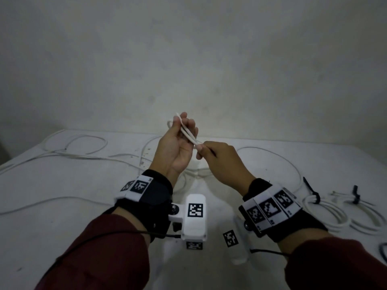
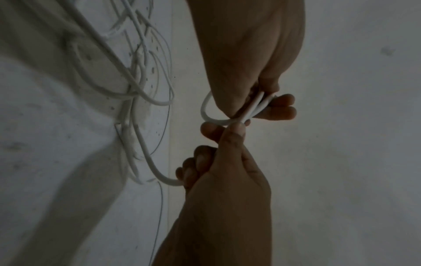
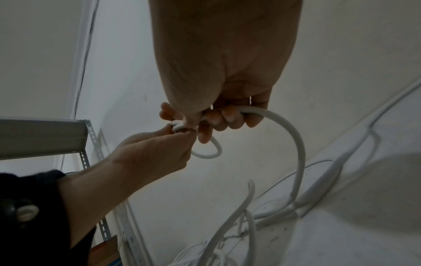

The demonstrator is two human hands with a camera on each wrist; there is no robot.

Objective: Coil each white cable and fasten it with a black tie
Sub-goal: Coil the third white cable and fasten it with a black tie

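Observation:
Above the table, my left hand (image 1: pixel 184 130) is raised palm-up and grips a white cable (image 1: pixel 188 133) folded into a few short loops. Its small end loop (image 2: pixel 205 111) sticks out past the thumb. My right hand (image 1: pixel 201 149) meets it from the right. Thumb and forefinger pinch the same cable at the bundle's near end. The other right fingers (image 3: pixel 227 117) curl round the strand, which arcs down (image 3: pixel 298 147) to the table. Two coiled cables (image 1: pixel 326 212) (image 1: pixel 364 216) lie at the right, each bound with a black tie (image 1: pixel 314 193) (image 1: pixel 355 194).
Several loose white cables (image 1: pixel 83 143) sprawl over the white table (image 1: pixel 62 237), left and behind my hands. A long strand (image 1: pixel 293 168) curves round to the right. A plain wall stands close behind the table. A metal shelf (image 3: pixel 45 138) shows in the right wrist view.

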